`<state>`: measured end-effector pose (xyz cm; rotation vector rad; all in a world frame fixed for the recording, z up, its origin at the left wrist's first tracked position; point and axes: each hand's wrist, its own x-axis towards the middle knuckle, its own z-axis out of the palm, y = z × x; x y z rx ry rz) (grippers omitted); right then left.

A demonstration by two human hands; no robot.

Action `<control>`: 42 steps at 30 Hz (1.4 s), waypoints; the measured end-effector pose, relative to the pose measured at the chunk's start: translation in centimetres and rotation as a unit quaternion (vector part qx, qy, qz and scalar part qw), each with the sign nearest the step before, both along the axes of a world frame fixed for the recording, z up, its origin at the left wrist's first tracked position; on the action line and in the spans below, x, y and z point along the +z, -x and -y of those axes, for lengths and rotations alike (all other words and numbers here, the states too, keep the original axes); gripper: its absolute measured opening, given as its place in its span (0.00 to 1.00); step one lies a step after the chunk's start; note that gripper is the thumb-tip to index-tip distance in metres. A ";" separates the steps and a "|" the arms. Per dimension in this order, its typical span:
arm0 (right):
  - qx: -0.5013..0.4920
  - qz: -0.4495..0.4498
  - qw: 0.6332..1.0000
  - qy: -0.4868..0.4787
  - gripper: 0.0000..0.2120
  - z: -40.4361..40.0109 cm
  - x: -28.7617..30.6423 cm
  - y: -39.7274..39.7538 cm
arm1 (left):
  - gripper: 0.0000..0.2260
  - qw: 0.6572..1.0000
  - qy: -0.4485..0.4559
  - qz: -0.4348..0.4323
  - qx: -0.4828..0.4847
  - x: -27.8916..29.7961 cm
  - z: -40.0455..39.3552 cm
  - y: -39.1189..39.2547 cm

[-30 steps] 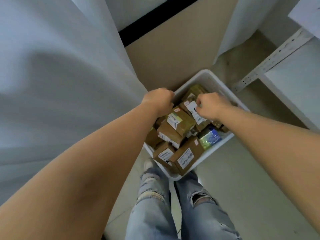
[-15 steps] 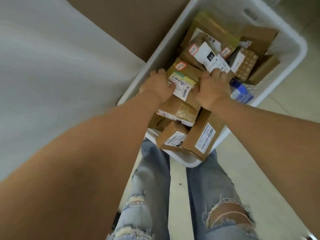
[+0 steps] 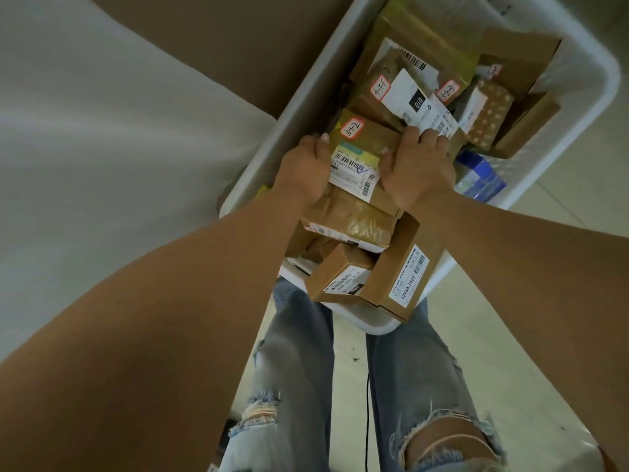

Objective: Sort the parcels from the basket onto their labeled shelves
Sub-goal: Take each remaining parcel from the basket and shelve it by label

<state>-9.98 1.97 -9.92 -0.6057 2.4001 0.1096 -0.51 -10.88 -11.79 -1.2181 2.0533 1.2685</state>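
A white plastic basket (image 3: 594,80) is seen on the floor, packed full of brown cardboard parcels. One parcel (image 3: 366,155) is held at the top of the pile — it is gripped on one side by the left hand (image 3: 303,172) and on the other by the right hand (image 3: 417,172). A red-edged sticker marked 342 and a white barcode label are stuck on it. Near the basket's close corner, a long box marked 12V4A-5525 (image 3: 405,267) is tilted against a smaller box (image 3: 340,272). A blue box (image 3: 480,180) is tucked by the right wall.
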 end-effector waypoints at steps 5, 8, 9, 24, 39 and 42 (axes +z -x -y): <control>0.012 -0.009 1.000 0.010 0.23 -0.3 0.0 0.2 | 0.25 0.998 -0.044 0.018 -0.032 -0.3 0.2 -0.1; 0.015 -0.024 0.999 0.020 0.21 -0.5 0.1 0.1 | 0.25 0.999 -0.046 0.005 -0.014 -0.2 0.0 -0.4; 0.017 -0.027 0.999 0.025 0.20 -0.7 0.1 0.1 | 0.25 0.999 -0.045 0.003 -0.004 -0.3 0.1 -0.5; -0.158 0.176 0.946 0.223 0.27 -2.3 2.5 0.4 | 0.16 0.982 0.040 -0.149 0.111 3.0 -0.1 0.6; -0.165 0.228 0.931 0.231 0.30 -4.2 6.3 1.7 | 0.18 0.944 -0.001 -0.110 0.312 7.5 -5.6 -0.1; -0.161 0.255 0.924 0.237 0.30 -4.5 7.8 1.4 | 0.19 0.942 0.019 -0.104 0.318 9.3 -6.2 -0.9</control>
